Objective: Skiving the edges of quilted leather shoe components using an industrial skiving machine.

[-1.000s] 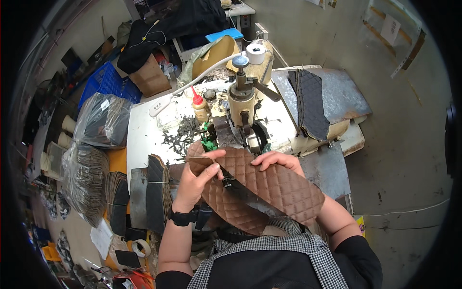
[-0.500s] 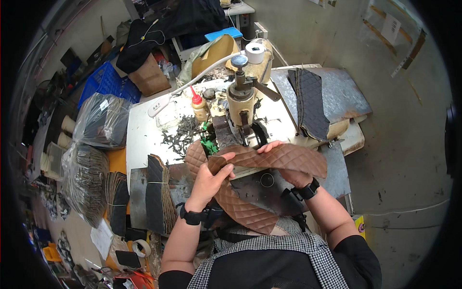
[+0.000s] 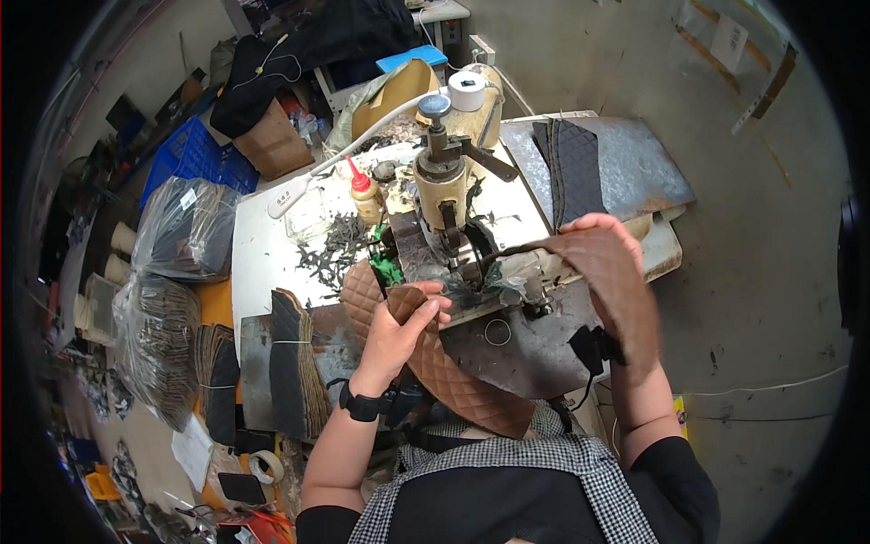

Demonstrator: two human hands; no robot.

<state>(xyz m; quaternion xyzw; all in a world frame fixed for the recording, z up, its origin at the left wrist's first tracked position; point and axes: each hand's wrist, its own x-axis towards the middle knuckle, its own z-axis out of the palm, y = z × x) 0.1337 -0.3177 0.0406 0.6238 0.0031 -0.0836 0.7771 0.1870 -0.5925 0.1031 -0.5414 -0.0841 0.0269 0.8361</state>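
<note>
A brown quilted leather-like panel hangs from my left hand, which is closed on its folded edge in front of the machine; its lower end trails toward my apron. Farther right, my right hand grips the upper part of another brown quilted panel, which curves down over my wrist and hides part of the hand. The narrow end of that panel reaches left toward the foot of a cream machine head with a round knob on top. Whether the two panels are joined cannot be seen.
Dark scraps and a red-capped glue bottle are on the white tabletop left of the machine. Black quilted pieces rest on a metal sheet at the right. A tied dark stack and a blue crate stand to the left.
My right hand has moved right and up, drawing its brown panel away from the machine's front. The left hand keeps its hold and has barely moved.
</note>
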